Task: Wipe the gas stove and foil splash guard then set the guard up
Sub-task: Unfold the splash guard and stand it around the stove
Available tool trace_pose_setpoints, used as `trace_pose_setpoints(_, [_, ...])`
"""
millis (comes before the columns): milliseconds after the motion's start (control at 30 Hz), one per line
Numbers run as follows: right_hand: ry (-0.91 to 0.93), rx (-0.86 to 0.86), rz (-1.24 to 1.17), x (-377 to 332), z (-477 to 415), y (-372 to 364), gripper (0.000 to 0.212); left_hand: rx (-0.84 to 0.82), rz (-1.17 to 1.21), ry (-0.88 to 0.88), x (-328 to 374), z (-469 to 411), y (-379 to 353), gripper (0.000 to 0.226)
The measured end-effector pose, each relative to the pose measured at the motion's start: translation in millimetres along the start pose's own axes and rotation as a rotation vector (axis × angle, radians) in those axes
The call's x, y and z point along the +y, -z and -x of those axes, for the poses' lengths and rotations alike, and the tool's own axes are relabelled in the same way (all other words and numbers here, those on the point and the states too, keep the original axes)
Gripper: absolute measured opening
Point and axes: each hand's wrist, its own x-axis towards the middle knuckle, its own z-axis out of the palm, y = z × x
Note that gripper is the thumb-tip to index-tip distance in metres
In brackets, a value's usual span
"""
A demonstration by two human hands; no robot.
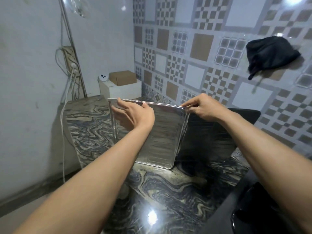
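Two hands, left hand [135, 114] and right hand [202, 108], grip one splash guard [162, 141].

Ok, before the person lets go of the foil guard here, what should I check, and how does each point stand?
1. Left hand holds the guard by its top edge: ok.
2. Right hand pinches the top corner: ok.
3. Bottom edge rests on the counter: ok.
4. Panels unfolded enough to stand alone: not ok, they look nearly closed.
5. Guard wiped clean: cannot tell.
6. Guard placed around the stove: not ok, the stove sits off to the right.
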Motion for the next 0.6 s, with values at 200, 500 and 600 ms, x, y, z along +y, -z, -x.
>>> trace_pose_setpoints(200, [-0.02, -0.009, 0.109, -0.7, -3.2, 4.3, 0.057, -0.302, 0.092, 0.061, 3.6, 10.3, -14.2, 0.121])
trace_pose_setpoints(500, [0.025, -0.002, 0.173, 7.3, -12.2, 4.1, 0.064, -0.372, 0.103, 0.131, 18.2, -0.6, -11.6, 0.104])
trace_pose_setpoints(600, [0.026, 0.042, 0.159, 16.8, -9.5, 3.0, 0.071, -0.442, 0.078, 0.123, 24.4, -9.9, -9.9, 0.098])
